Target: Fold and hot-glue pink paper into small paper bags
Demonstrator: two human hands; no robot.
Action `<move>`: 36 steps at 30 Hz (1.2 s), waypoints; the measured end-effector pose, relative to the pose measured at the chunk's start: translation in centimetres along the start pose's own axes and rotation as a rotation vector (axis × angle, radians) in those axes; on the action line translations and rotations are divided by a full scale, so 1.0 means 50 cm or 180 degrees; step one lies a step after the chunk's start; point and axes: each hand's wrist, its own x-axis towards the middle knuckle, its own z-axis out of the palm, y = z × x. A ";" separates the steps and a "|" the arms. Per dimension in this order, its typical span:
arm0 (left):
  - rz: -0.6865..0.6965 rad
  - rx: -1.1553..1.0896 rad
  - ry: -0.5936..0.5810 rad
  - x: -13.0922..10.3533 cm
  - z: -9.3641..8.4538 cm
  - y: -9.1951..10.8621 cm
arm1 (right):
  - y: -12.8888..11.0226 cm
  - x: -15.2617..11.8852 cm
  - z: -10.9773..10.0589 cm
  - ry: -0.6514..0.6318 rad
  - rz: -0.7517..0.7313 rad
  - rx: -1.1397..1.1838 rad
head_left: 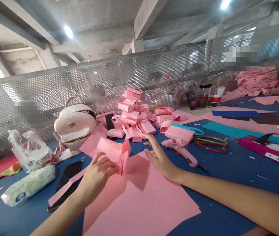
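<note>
My left hand (99, 173) grips a folded pink paper piece (112, 150) that looks like a small box or bag, tilted above a large pink paper sheet (139, 203). My right hand (160, 159) is apart from it, fingers spread and holding nothing, above the sheet's right side. Just right of that hand lies a pink hot glue gun (182, 150). Beyond both hands rises a pile of small pink paper boxes (132, 114), several with handle loops.
A white backpack (75, 123) stands at the left, before a perforated metal screen (120, 72). Nearer are a plastic bag (28, 147), a tissue pack (28, 186) and a dark phone (65, 183). A magenta power strip (267, 149) and coloured hoops (212, 144) lie at the right.
</note>
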 end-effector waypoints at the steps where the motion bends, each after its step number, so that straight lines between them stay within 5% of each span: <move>1: 0.0105 0.0161 0.0073 -0.001 -0.003 -0.004 | -0.003 0.002 -0.002 0.0083 -0.0082 0.0013; 8: 0.0749 0.1233 0.0310 -0.010 0.021 0.006 | -0.033 0.004 -0.013 -0.0023 -0.0961 0.0016; 15: 0.1008 0.1382 0.0180 -0.033 0.066 0.091 | -0.038 -0.025 -0.009 -0.1281 -0.2155 -0.1336; 20: 0.0688 0.1303 0.0175 -0.055 0.082 0.138 | -0.053 -0.050 0.011 -0.1695 -0.1976 -0.2099; 26: 0.0273 0.1394 -0.0073 -0.071 0.083 0.141 | -0.050 -0.058 0.026 -0.2072 -0.1762 -0.2396; 32: 0.0026 0.0892 0.0190 -0.050 0.063 0.155 | -0.042 -0.061 0.032 -0.1905 -0.1735 -0.2169; 36: 0.0003 0.0776 -0.0063 -0.036 0.050 0.156 | -0.046 -0.059 0.033 -0.1916 -0.1758 -0.2188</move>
